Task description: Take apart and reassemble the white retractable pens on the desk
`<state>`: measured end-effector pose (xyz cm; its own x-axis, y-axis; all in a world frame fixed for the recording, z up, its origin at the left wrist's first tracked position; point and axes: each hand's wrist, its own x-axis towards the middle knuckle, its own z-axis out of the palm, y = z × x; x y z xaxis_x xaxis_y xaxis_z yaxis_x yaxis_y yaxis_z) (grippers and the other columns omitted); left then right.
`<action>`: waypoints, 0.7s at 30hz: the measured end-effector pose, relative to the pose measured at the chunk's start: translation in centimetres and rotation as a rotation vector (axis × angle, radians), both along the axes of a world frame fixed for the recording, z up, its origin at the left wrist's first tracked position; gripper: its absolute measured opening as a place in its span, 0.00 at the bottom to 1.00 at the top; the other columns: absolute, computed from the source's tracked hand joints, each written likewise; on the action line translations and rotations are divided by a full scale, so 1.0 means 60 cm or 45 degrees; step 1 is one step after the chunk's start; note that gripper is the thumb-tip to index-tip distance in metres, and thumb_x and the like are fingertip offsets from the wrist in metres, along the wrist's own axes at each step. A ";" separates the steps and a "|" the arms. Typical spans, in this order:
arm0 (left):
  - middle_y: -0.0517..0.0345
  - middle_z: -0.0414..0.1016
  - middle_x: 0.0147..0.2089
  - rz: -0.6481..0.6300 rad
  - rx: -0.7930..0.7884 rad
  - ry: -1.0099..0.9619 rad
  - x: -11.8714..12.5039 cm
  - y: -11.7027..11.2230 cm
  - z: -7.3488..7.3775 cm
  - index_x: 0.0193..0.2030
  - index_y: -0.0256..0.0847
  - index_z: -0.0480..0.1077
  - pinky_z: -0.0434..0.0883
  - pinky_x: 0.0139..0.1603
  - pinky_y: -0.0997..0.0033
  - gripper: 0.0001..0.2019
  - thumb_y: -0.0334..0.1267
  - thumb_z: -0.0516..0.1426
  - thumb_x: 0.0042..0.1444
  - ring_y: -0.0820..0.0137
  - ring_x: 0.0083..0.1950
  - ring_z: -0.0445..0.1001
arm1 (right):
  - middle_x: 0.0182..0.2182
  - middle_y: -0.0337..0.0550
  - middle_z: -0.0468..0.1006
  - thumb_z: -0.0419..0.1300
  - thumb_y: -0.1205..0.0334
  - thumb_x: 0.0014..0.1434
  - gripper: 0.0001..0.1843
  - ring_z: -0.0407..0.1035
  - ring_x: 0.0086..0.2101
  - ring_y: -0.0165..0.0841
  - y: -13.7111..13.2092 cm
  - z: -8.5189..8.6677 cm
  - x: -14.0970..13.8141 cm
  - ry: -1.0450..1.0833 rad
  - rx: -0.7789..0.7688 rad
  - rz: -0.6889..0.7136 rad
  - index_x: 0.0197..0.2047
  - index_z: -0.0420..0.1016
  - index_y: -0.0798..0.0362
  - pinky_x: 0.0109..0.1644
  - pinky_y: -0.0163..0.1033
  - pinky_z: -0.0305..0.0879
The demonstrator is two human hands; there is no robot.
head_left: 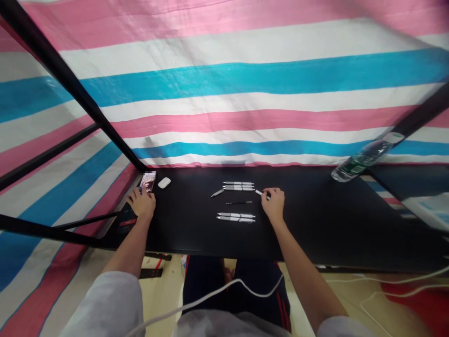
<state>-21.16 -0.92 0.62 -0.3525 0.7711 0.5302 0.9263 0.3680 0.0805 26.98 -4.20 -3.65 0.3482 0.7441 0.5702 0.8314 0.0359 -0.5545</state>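
Right hand (272,204) is curled, pinching a white pen piece (258,192), its far end hidden by the fingers. Left hand (142,206) is open, empty, against a blurred phone (147,184). White pens (237,186) lie in rows on the black table (315,224). A tilted plastic water bottle (361,157) shows no readable contents.

Smooth plastic pens (238,186), glossy tabletop (315,234)

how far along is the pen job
Looks done: three white pens in a top row and two white pens in a lower row seem whole. In hand: the right hand pinches a white pen part. Left: a thin black refill and a loose grey pen part lie separately on the black table.
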 end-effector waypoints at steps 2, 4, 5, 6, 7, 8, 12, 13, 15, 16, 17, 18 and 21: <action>0.36 0.66 0.58 -0.051 -0.052 0.028 0.001 -0.001 0.003 0.53 0.31 0.69 0.52 0.61 0.45 0.20 0.34 0.47 0.56 0.49 0.60 0.61 | 0.33 0.48 0.71 0.54 0.66 0.53 0.09 0.63 0.36 0.40 -0.001 0.001 -0.001 0.005 -0.008 0.001 0.32 0.75 0.54 0.43 0.45 0.58; 0.35 0.66 0.58 -0.108 -0.094 0.074 0.004 -0.003 0.005 0.53 0.31 0.69 0.52 0.62 0.46 0.20 0.33 0.47 0.56 0.50 0.61 0.61 | 0.33 0.48 0.72 0.54 0.66 0.53 0.09 0.63 0.36 0.40 -0.002 0.003 -0.001 0.021 -0.015 0.001 0.32 0.75 0.54 0.43 0.45 0.58; 0.35 0.66 0.58 -0.132 -0.107 0.098 0.007 -0.006 0.005 0.54 0.31 0.68 0.52 0.62 0.47 0.20 0.32 0.47 0.56 0.50 0.61 0.61 | 0.33 0.48 0.72 0.53 0.66 0.53 0.09 0.63 0.35 0.40 -0.002 0.004 -0.001 0.032 -0.016 -0.001 0.32 0.75 0.54 0.43 0.45 0.59; 0.35 0.66 0.59 -0.156 -0.119 0.119 0.010 -0.009 0.005 0.54 0.31 0.68 0.52 0.62 0.47 0.20 0.32 0.46 0.57 0.50 0.61 0.61 | 0.32 0.48 0.72 0.53 0.66 0.53 0.09 0.63 0.35 0.40 -0.003 0.004 0.000 0.045 -0.015 -0.005 0.32 0.75 0.54 0.43 0.45 0.59; 0.35 0.65 0.59 -0.181 -0.129 0.137 0.014 -0.014 0.005 0.55 0.31 0.68 0.52 0.62 0.48 0.20 0.32 0.46 0.57 0.51 0.61 0.61 | 0.32 0.48 0.72 0.53 0.67 0.53 0.09 0.63 0.35 0.40 -0.004 0.005 0.000 0.057 -0.013 -0.008 0.32 0.75 0.54 0.43 0.45 0.59; 0.36 0.65 0.60 -0.214 -0.143 0.151 0.019 -0.019 0.005 0.55 0.31 0.68 0.53 0.62 0.49 0.21 0.31 0.46 0.58 0.51 0.61 0.61 | 0.32 0.48 0.72 0.53 0.67 0.53 0.09 0.63 0.35 0.40 -0.005 0.005 0.000 0.067 -0.010 -0.009 0.31 0.75 0.54 0.44 0.45 0.59; 0.39 0.66 0.60 -0.437 -0.260 0.165 0.036 -0.042 0.000 0.56 0.33 0.68 0.59 0.59 0.55 0.21 0.30 0.47 0.58 0.53 0.61 0.62 | 0.32 0.49 0.71 0.52 0.67 0.53 0.10 0.62 0.36 0.40 -0.007 0.006 0.000 0.088 0.005 0.003 0.31 0.74 0.54 0.44 0.45 0.59; 0.40 0.67 0.60 -0.469 -0.280 0.164 0.038 -0.046 -0.002 0.56 0.34 0.68 0.61 0.58 0.56 0.21 0.30 0.47 0.58 0.53 0.61 0.63 | 0.32 0.48 0.71 0.52 0.67 0.53 0.10 0.62 0.35 0.40 -0.008 0.006 -0.001 0.086 0.008 0.007 0.31 0.74 0.54 0.44 0.45 0.59; 0.41 0.68 0.58 -0.508 -0.321 0.153 0.041 -0.051 -0.004 0.56 0.35 0.68 0.62 0.57 0.57 0.21 0.30 0.46 0.58 0.55 0.59 0.65 | 0.31 0.48 0.71 0.51 0.67 0.53 0.10 0.62 0.35 0.40 -0.008 0.006 -0.002 0.074 0.009 0.011 0.31 0.74 0.54 0.44 0.45 0.58; 0.41 0.69 0.57 -0.521 -0.335 0.147 0.041 -0.052 -0.005 0.56 0.35 0.68 0.63 0.56 0.57 0.21 0.30 0.46 0.58 0.55 0.58 0.66 | 0.31 0.48 0.71 0.51 0.67 0.53 0.10 0.62 0.35 0.40 -0.008 0.007 -0.003 0.065 0.005 0.009 0.31 0.74 0.54 0.43 0.45 0.58; 0.41 0.70 0.57 -0.528 -0.341 0.138 0.040 -0.052 -0.005 0.56 0.35 0.68 0.63 0.56 0.56 0.21 0.30 0.46 0.58 0.55 0.58 0.66 | 0.31 0.47 0.71 0.52 0.67 0.53 0.10 0.62 0.34 0.40 -0.008 0.007 -0.003 0.054 -0.001 0.005 0.31 0.74 0.53 0.43 0.44 0.58; 0.41 0.70 0.56 -0.534 -0.343 0.127 0.040 -0.051 -0.005 0.56 0.35 0.69 0.63 0.57 0.56 0.20 0.30 0.46 0.58 0.55 0.58 0.66 | 0.31 0.47 0.71 0.52 0.67 0.53 0.09 0.62 0.34 0.40 -0.008 0.008 -0.004 0.046 -0.007 0.002 0.30 0.74 0.53 0.42 0.44 0.58; 0.41 0.70 0.56 -0.525 -0.346 0.100 0.039 -0.050 -0.002 0.55 0.36 0.69 0.62 0.57 0.55 0.20 0.30 0.47 0.58 0.54 0.59 0.65 | 0.31 0.47 0.72 0.52 0.67 0.53 0.10 0.62 0.34 0.40 -0.009 0.010 -0.004 0.032 -0.020 0.001 0.31 0.74 0.53 0.43 0.44 0.58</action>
